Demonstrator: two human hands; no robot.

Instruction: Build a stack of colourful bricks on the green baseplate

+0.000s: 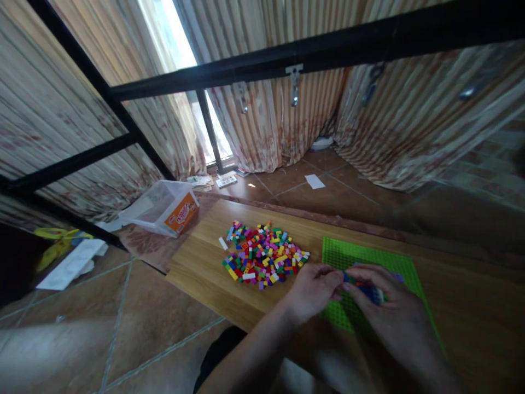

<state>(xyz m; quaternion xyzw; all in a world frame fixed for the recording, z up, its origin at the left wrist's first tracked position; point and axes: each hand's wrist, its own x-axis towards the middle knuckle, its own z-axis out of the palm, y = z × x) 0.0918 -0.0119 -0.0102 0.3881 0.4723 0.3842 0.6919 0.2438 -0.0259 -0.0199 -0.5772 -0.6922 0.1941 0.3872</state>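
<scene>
My right hand (396, 306) curls around a small build of toy bricks (371, 293), mostly blue with some red and white showing. Its palm and fingers hide much of the build. At its near left end, the fingertips of my left hand (314, 287) pinch a small blue toy brick (345, 277), partly covered by both hands. The two hands almost meet above a green studded baseplate (365, 249). Left of it, a loose pile of toy bricks (266, 254) in many colours is spread on the wooden table (197, 265).
A clear plastic bin (151, 205) with an orange label stands beyond the table's left end. Across the back runs a black metal frame (246, 68) with hanging clips, before striped curtains (262, 126). White foam pieces (71, 265) and a yellow item (53, 246) lie at far left.
</scene>
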